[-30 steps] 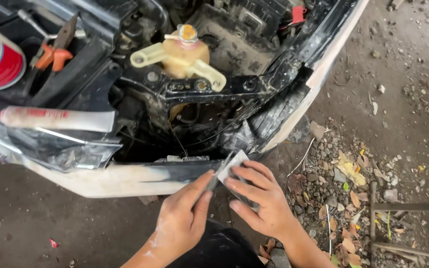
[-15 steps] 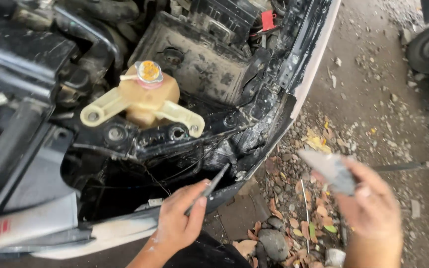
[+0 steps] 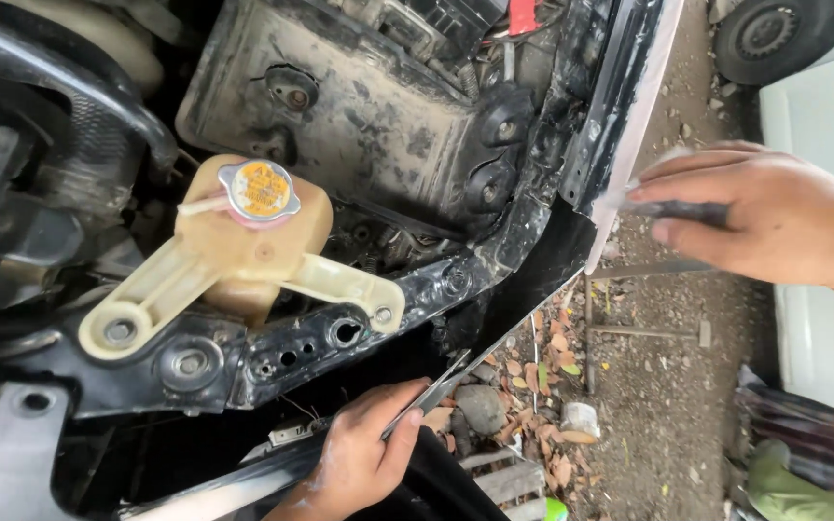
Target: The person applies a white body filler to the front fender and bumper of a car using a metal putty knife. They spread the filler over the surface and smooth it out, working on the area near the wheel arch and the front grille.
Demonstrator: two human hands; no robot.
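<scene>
At the left of the open engine bay sits a cream-coloured plastic reservoir (image 3: 243, 251) with a yellow round cap (image 3: 261, 188), its two mounting arms reaching out over the black front crossmember (image 3: 291, 357) (one arm ends in a bolt eye near the left, the other just beside a hole in the metal). Behind it, toward the top edge of the bay, lies a dirty grey battery tray (image 3: 359, 125).

Below the crossmember, near the bottom edge of the car's front, the left hand (image 3: 359, 463) is closed around a thin flat metal blade (image 3: 431, 394), pinched between thumb and fingers; the blade points up and to the right toward the torn black corner of the bay.

Further right, stones and dry leaves (image 3: 533, 376) lie on the dirt ground beside the car.

At the right edge of the bay, the right hand (image 3: 774, 217) grips a flat grey pad (image 3: 673, 207), fingers curled over it, pressing it against the white edge of the fender (image 3: 629, 145). A wheel (image 3: 774, 39) of another vehicle shows in the top right corner.
</scene>
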